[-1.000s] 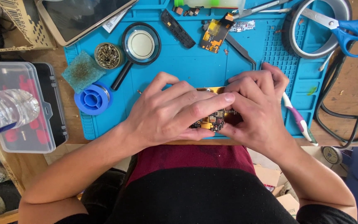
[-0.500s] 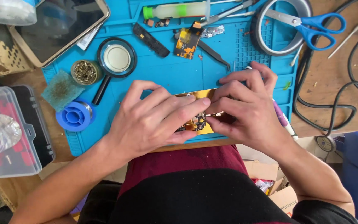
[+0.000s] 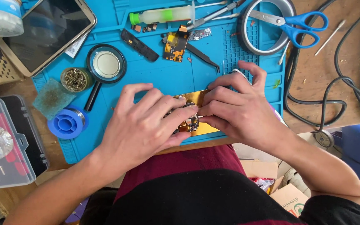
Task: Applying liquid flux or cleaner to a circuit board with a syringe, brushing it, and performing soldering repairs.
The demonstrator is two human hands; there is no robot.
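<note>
Hands: left hand (image 3: 146,121) and right hand (image 3: 238,110) are pinching circuit board (image 3: 188,121) together; tweezers (image 3: 203,56) at twelve o'clock are lying untouched.

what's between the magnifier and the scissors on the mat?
Head view: a black strip part, a small circuit board, tweezers and the tape ring's near edge lie between magnifier and scissors.

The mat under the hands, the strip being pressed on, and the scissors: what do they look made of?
The mat looks like soft matte rubber or silicone: flat blue, with moulded ridges and compartments. The strip under the left hand and right hand looks like glossy amber film or tape, possibly foil. The scissors show bright steel blades and shiny blue plastic handles.
</note>
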